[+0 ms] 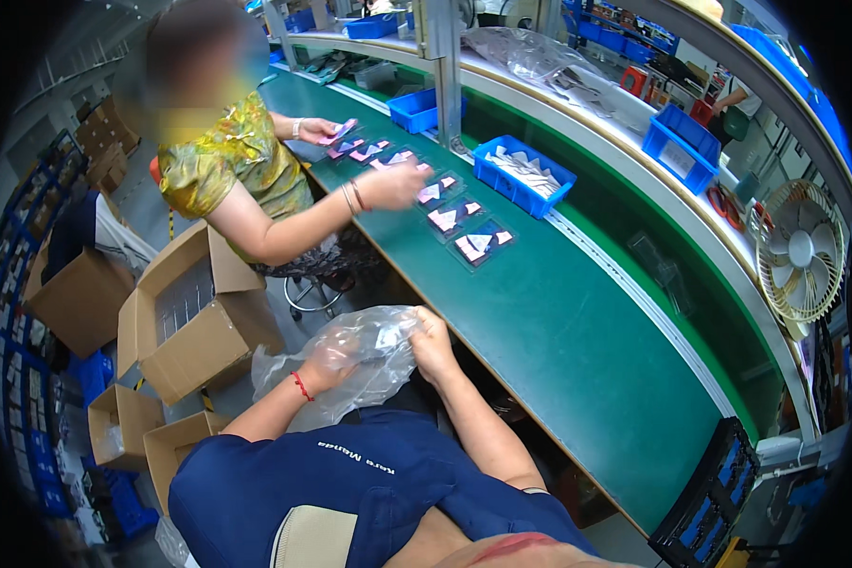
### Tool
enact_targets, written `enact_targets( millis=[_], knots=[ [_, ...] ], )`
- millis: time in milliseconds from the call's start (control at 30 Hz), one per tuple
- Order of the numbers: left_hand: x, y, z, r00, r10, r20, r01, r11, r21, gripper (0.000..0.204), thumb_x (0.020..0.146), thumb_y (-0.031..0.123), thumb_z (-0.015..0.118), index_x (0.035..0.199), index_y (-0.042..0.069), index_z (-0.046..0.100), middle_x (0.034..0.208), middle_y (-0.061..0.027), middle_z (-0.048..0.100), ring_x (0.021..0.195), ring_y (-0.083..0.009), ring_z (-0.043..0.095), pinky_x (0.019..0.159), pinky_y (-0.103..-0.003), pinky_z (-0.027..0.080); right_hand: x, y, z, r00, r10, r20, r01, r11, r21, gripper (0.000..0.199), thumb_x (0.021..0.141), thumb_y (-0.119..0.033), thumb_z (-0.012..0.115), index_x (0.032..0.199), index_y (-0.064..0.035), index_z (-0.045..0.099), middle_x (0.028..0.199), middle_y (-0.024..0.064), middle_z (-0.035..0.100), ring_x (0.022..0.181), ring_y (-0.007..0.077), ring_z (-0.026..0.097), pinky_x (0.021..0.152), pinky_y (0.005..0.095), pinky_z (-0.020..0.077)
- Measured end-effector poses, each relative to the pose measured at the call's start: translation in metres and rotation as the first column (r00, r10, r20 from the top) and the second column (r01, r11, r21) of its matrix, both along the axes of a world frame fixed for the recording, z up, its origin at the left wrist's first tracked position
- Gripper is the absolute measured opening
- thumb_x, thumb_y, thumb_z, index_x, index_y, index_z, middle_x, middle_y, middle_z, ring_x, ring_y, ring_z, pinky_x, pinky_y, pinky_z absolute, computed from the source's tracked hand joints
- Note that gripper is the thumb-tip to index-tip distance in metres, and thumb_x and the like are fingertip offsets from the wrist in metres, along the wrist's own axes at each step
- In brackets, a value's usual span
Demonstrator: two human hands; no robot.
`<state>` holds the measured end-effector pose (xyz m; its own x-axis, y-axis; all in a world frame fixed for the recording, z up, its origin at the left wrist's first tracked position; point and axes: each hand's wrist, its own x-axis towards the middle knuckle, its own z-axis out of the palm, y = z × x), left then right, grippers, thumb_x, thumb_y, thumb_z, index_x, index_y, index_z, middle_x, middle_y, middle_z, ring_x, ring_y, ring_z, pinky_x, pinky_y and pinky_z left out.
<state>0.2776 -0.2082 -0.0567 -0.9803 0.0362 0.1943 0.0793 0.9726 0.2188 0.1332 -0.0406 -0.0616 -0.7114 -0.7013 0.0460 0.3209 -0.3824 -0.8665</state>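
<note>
In front of my body is a large clear plastic bag (374,379), crumpled and hanging beside the table edge. My right hand (433,346) is closed on the bag's upper right edge, fingers pinched on the film. My left hand (331,360), with a red bracelet at the wrist, shows through the plastic at the bag's left part. The film blurs its fingers, and I cannot tell whether it grips anything. Beyond the bag, a row of small clear packs with pink and dark pieces (478,243) lies on the green table (559,322).
A co-worker (246,180) at the table's left side reaches over the packs with both hands. A blue bin (523,178) of white pieces stands behind them. Open cardboard boxes (199,322) sit at left on the floor. A fan (800,248) and black rack (708,488) are at right.
</note>
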Motion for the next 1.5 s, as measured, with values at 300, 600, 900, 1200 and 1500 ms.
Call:
enact_targets(
  millis=[300, 600, 900, 1200, 1500],
  knots=[
    [0.037, 0.0, 0.055, 0.978, -0.007, -0.211, 0.038, 0.989, 0.145, 0.03, 0.059, -0.004, 0.065, 0.087, 0.003, 0.056, 0.105, -0.0168, 0.057, 0.1, -0.0364, 0.055, 0.086, -0.041, 0.046, -0.012, 0.0, -0.025, 0.998, -0.064, -0.022, 0.066, 0.992, 0.112, 0.011, 0.088, -0.002, 0.05, 0.093, 0.0, 0.06, 0.085, 0.0063, 0.064, 0.076, 0.0141, 0.061, 0.068, 0.0268, 0.0494],
    [0.034, -0.006, 0.159, 0.966, -0.068, -0.25, 0.086, 0.994, 0.062, 0.032, 0.056, -0.01, 0.062, 0.085, 0.003, 0.056, 0.103, -0.0157, 0.059, 0.099, -0.0353, 0.057, 0.084, -0.039, 0.048, -0.009, 0.004, -0.029, 0.998, -0.05, 0.038, 0.042, 0.983, 0.18, 0.011, 0.09, -0.007, 0.055, 0.093, -0.0001, 0.062, 0.084, 0.0032, 0.063, 0.074, 0.009, 0.056, 0.067, 0.0237, 0.0451],
    [-0.086, -0.007, 0.193, 0.957, -0.199, -0.211, 0.289, 0.583, 0.759, 0.048, 0.07, -0.003, 0.077, 0.109, 0.004, 0.05, 0.105, -0.0007, 0.054, 0.101, -0.0108, 0.052, 0.087, -0.029, 0.045, 0.004, 0.03, -0.101, 0.987, -0.068, 0.148, 0.027, 0.965, 0.261, 0.019, 0.091, -0.004, 0.049, 0.106, -0.0023, 0.061, 0.095, 0.0049, 0.065, 0.086, 0.0138, 0.059, 0.077, 0.0264, 0.0461],
    [-0.304, 0.13, 0.117, 0.955, -0.287, 0.072, -0.084, -0.031, 0.996, 0.055, 0.073, -0.009, 0.069, 0.12, 0.008, 0.046, 0.103, -0.0094, 0.063, 0.091, -0.0196, 0.065, 0.077, -0.034, 0.056, -0.005, 0.016, -0.144, 0.964, -0.06, 0.26, -0.02, 0.955, 0.295, 0.033, 0.091, -0.01, 0.048, 0.121, 0.0002, 0.055, 0.114, 0.0118, 0.06, 0.104, 0.0216, 0.055, 0.092, 0.0317, 0.0424],
    [-0.368, 0.239, 0.084, 0.941, -0.226, 0.252, -0.246, 0.057, 0.968, 0.075, 0.081, 0.021, 0.073, 0.138, 0.005, 0.028, 0.131, -0.0186, 0.046, 0.127, -0.0296, 0.04, 0.105, -0.049, 0.029, -0.004, 0.027, -0.126, 0.998, -0.019, 0.057, -0.007, 0.91, 0.416, 0.049, 0.091, -0.015, 0.047, 0.135, 0.0044, 0.038, 0.135, 0.0198, 0.045, 0.124, 0.0284, 0.04, 0.105, 0.0328, 0.0288]
  ],
)
